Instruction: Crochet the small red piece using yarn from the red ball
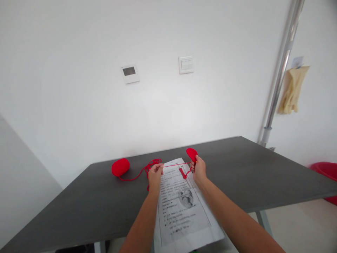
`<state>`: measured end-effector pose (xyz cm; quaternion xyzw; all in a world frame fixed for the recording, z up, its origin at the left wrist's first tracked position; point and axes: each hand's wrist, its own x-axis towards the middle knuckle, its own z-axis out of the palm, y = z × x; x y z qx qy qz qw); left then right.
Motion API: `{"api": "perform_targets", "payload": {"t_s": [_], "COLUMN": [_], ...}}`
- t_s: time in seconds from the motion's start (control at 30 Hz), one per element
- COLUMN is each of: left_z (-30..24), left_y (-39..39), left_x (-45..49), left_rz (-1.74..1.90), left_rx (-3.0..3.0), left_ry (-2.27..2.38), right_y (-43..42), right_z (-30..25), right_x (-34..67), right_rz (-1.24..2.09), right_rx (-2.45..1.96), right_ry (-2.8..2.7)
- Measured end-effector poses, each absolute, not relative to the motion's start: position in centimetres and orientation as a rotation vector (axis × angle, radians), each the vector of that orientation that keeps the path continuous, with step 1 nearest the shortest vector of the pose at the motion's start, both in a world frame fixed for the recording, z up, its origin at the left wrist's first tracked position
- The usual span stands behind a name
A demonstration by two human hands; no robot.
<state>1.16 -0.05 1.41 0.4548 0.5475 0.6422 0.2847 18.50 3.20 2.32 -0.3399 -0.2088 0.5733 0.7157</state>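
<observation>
Head view, the only one I have. My left hand (155, 173) and right hand (199, 169) are apart, both just above the printed sheet (184, 214) on the dark grey table (250, 168). Left fingers are pinched on the red yarn strand (175, 164), which runs taut across to the right hand; the right hand is clamped on a small round crocheted piece (191, 154) that stands above its fingers. A short red bit (182, 173) hangs under the strand by the right hand; too small to tell hook from loose tail.

The yarn ball (120, 167) lies on the table left of the left hand, near it; the feed line sags from the ball into a loose tangle (152, 162) just behind the left knuckles.

My read on doing this well:
- keep the tension even between the pinches; taut, not stretched
- clear that tangle before drawing more feed, or I think it snags
- pull gently so the ball doesn't roll
- keep both hands low and off the text; my forearms flank the sheet, so it stays readable

Background is well apart from the work: wall panel (130, 73), light switch (186, 64), metal pole (280, 73) with rubber gloves (291, 91) beside it, red basin (326, 172) at right.
</observation>
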Motion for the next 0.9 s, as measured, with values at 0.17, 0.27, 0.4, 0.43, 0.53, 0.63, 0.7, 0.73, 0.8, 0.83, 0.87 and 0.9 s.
{"api": "perform_targets", "payload": {"t_s": [0.17, 0.27, 0.4, 0.43, 0.53, 0.63, 0.7, 0.73, 0.8, 0.83, 0.87, 0.9], "left_z": [1.1, 1.1, 1.1, 1.0, 1.0, 1.1, 1.2, 1.2, 1.2, 1.2, 1.2, 1.1], "left_y": [0.2, 0.2, 0.1, 0.1, 0.1, 0.0, -0.1, -0.1, -0.1, -0.1, 0.0, 0.0], "left_x": [0.5, 0.5, 0.3, 0.3, 0.3, 0.4, 0.5, 0.5, 0.5, 0.5, 0.6, 0.7], "left_rz": [1.915, 1.966, 2.009, 2.016, 2.012, 1.993, 1.979, 1.978, 1.978, 1.977, 1.966, 1.943], "left_rx": [1.099, 1.113, 1.238, 1.270, 1.343, 1.353, 1.341, 1.332, 1.306, 1.288, 1.268, 1.250], "left_ry": [1.515, 1.565, 1.645, 1.647, 1.644, 1.654, 1.672, 1.686, 1.701, 1.695, 1.673, 1.633], "right_y": [3.4, 3.3, 3.0, 2.8, 2.5, 2.3, 2.3, 2.3, 2.3, 2.2, 2.2, 2.0], "right_z": [2.2, 2.3, 2.6, 2.7, 2.7, 2.5, 2.3, 2.3, 2.3, 2.3, 2.4, 2.4], "right_x": [18.6, 18.6, 18.3, 18.2, 17.8, 17.6, 17.5, 17.5, 17.5, 17.5, 17.4, 17.4], "right_rz": [1.221, 1.209, 1.218, 1.231, 1.300, 1.369, 1.399, 1.411, 1.432, 1.449, 1.474, 1.505], "right_rx": [-0.771, -0.777, -0.767, -0.765, -0.761, -0.751, -0.745, -0.744, -0.741, -0.737, -0.729, -0.716], "right_ry": [-0.436, -0.444, -0.498, -0.533, -0.678, -0.791, -0.831, -0.842, -0.862, -0.882, -0.910, -0.943]}}
